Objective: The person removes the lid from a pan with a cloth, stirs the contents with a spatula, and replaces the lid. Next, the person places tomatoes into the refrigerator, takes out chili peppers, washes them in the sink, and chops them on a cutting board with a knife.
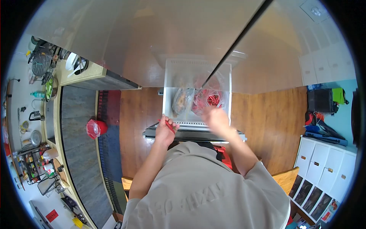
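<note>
A white freezer drawer [164, 103] is pulled out in front of me, below the refrigerator doors. In its right part lies a clear plastic bag of red chili peppers [213, 100], its mouth spread around them. To the left is another clear bag [183, 100] with brownish food inside. My left hand [165, 131] is closed on a red chili pepper [170, 126] at the drawer's near left corner. Over the near side of the chili bag is my right hand [217, 120], smeared by motion, so its fingers cannot be made out.
Shiny refrigerator doors [126, 34] stand above the drawer. At left is a kitchen counter [58, 126] with racks and dishes, and a red lined bin [101, 128] on the floor. White cabinets [314, 160] stand at right. A wooden chair [284, 179] is behind me.
</note>
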{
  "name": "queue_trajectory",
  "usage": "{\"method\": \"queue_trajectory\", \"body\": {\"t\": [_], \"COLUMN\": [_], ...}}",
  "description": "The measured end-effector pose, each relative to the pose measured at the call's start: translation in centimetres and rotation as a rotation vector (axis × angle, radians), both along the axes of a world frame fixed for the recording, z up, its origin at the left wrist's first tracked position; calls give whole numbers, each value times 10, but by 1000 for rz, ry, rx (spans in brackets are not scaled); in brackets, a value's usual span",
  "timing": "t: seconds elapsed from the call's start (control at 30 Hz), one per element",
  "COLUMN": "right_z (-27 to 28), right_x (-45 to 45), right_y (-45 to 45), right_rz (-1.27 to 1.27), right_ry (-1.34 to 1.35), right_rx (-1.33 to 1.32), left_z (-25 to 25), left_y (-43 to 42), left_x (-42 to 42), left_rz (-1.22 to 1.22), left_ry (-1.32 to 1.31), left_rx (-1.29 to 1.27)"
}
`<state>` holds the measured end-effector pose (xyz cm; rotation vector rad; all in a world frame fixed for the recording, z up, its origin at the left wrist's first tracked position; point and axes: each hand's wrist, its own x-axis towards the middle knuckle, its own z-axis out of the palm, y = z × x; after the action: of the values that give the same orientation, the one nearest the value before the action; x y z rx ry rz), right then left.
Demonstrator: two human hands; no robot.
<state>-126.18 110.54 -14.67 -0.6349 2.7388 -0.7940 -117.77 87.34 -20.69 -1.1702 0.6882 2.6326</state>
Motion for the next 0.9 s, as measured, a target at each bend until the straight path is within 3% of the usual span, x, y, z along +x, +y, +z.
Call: {"method": "queue_trajectory", "body": {"t": [0.1,0.2,0.27,0.3,0.33,0.43,0.53,0.67,0.83,0.9], "right_z": [-65,-143,-168,-163,-172,-182,-198,-210,-246,-238], "right_x": [-62,-96,-102,-100,-99,-86,-77,-60,-53,-58], "right_y": [52,66,55,47,46,40,51,70,77,79], "right_rz": [-293,-142,154,197,202,96,174,246,106,283], "right_ry": [-135,-206,-177,-236,-234,-354,-379,-207,-180,-128], "right_rx": [337,330,269,409,408,797,901,736,649,676], "left_z": [19,33,41,43,44,47,50,53,47,47], "left_y": [-10,-13,-17,-18,-18,-19,-18,-15,-17,-16], "left_x": [9,12,18,22,25,33,40,44,43,40], "left_rz": [-5,-21,-59,-53,-48,-39,-6,13,-85,-116], "left_ry": [28,57,101,101,119,107,54,-9,27,52], "left_rx": [-5,-8,48,46,54,50,49,56,86,110]}}
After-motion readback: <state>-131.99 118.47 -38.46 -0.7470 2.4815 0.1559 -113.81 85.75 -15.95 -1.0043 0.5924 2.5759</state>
